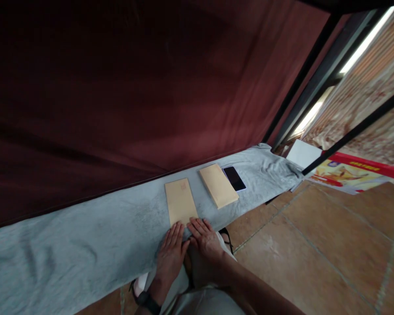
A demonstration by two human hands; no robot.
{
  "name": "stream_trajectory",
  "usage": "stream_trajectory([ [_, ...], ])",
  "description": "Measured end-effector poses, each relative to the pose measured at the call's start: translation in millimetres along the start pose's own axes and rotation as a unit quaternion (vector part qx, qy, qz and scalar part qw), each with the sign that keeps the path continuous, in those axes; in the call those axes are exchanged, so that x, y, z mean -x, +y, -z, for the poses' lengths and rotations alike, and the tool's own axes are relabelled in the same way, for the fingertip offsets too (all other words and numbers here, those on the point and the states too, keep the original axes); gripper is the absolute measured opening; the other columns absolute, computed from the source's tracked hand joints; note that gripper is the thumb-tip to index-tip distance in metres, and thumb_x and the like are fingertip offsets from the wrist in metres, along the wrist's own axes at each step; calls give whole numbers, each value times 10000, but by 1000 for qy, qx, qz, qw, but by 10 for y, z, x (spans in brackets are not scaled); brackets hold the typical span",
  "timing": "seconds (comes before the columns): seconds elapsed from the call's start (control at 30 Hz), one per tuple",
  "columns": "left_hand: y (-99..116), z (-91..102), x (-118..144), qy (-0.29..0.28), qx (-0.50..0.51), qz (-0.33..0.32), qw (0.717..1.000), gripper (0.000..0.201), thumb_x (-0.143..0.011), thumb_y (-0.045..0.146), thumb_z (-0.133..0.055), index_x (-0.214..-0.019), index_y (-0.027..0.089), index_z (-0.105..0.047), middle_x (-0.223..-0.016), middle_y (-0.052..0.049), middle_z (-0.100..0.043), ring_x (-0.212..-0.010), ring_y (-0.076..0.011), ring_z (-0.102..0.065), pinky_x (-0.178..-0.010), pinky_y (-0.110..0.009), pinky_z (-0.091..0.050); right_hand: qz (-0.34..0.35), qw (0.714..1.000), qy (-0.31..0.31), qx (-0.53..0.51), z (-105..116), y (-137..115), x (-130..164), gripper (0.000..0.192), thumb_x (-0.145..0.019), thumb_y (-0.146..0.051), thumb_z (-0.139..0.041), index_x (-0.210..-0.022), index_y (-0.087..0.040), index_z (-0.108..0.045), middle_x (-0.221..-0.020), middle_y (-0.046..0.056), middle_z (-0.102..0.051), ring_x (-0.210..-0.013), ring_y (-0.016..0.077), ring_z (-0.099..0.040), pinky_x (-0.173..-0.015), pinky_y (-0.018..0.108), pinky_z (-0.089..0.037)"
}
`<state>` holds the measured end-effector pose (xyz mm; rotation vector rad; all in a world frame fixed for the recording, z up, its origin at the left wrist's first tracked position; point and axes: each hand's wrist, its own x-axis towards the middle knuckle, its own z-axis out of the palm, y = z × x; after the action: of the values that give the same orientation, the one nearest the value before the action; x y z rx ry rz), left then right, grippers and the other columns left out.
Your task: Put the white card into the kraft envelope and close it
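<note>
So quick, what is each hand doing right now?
Left hand: open, flat on the grey cloth, fingertips at the near envelope; holding nothing.
Right hand: open, flat, fingertips on the same envelope's edge; holding nothing.

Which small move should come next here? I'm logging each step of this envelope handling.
Probably slide the fingertips a little further onto the near envelope and pinch its near edge. Both the left hand and the right hand lie flat and open on the grey cloth, just touching that edge, so nothing is gripped. The second envelope and the phone lie apart from them.
</note>
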<state>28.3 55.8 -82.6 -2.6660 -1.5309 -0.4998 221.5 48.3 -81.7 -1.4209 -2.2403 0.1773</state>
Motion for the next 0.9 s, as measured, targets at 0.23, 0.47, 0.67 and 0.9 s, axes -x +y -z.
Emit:
stream_trajectory([
  [0.23,64,3,41,31,-31,40,998,541,-1020,427,-374,-1425,116,-552,-1477,-171,-549,-1406,-300,-482,-1146,-481,-423,-3,1000,0,21,48,70,42,502,-1021,-294,-501,-1504,-171,-447,-1523,108,-515,-1424,233,-460,-1203,473,-363],
  [0.47,88,36,6,11,-51,46,998,506,-1013,348,-382,-1398,84,-578,-1478,-168,-550,-1397,-309,-488,-1150,-473,-406,-14,1000,-5,20,3,-80,-31,493,-1029,-303,-441,-1486,-121,-469,-1502,134,-534,-1412,246,-461,-1216,479,-338],
  [0.67,108,100,-37,6,-37,75,997,449,-975,186,-380,-1352,121,-617,-1469,-166,-560,-1348,-311,-530,-1086,-466,-453,18,999,-34,24,-128,-265,-78,604,-978,-282,-507,-1539,-94,-383,-1531,154,-495,-1404,260,-454,-1218,448,-322],
  [0.9,23,64,-328,84,108,214,967,280,-919,254,-522,-1136,149,-664,-1162,-173,-680,-1087,-294,-646,-953,-437,-524,-19,1000,11,20,-182,-225,-38,536,-994,-325,-531,-1508,-191,-459,-1522,103,-518,-1385,266,-475,-1204,486,-319],
])
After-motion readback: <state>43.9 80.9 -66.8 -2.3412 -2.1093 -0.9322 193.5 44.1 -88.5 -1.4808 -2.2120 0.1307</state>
